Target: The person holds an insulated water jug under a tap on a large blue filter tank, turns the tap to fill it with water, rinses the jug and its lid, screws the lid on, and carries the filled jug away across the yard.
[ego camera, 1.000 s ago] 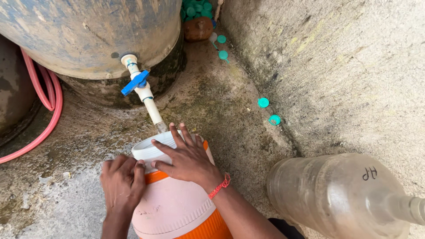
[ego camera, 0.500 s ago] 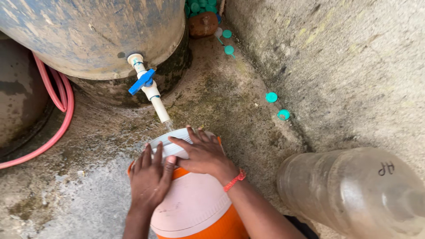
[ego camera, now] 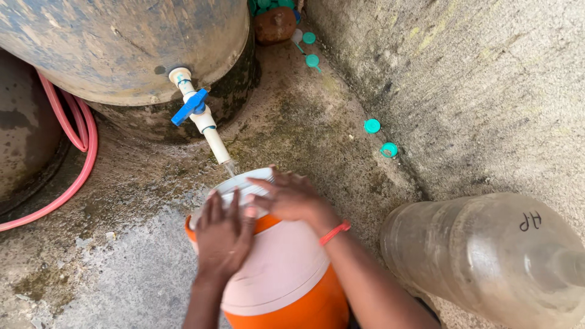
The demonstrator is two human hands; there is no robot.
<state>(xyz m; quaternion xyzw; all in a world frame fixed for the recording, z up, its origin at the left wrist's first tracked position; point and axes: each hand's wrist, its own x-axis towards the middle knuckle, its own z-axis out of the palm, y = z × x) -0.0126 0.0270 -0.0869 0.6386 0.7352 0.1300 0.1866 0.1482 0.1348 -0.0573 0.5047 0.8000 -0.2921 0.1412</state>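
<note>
Fingers of both hands spread flat on the cooler's white lid (ego camera: 241,186), not clamped. Left hand (ego camera: 223,234) lies palm-down on the near-left part, fingertips pointing toward the tap, slightly apart. Right hand (ego camera: 292,198) lies across the top from the right, fingers fanned over the lid's far edge; red band on that wrist. Can't tell whether the fingertips hook under the rim.

Orange cooler (ego camera: 286,286), a round jug with a whitish band around its body, sits tilted on the concrete floor (ego camera: 128,274), lid end toward the tap. Lid sits under both palms, just below the spout.

White pipe tap (ego camera: 204,125) with a blue handle sticks out of the large grey tank (ego camera: 122,49), spout end just above the lid. Pink hose (ego camera: 79,158) loops at left. Clear plastic bottle (ego camera: 487,256) lies on its side at right, near the right forearm. Teal bottle caps (ego camera: 372,126) lie along the wall base.
</note>
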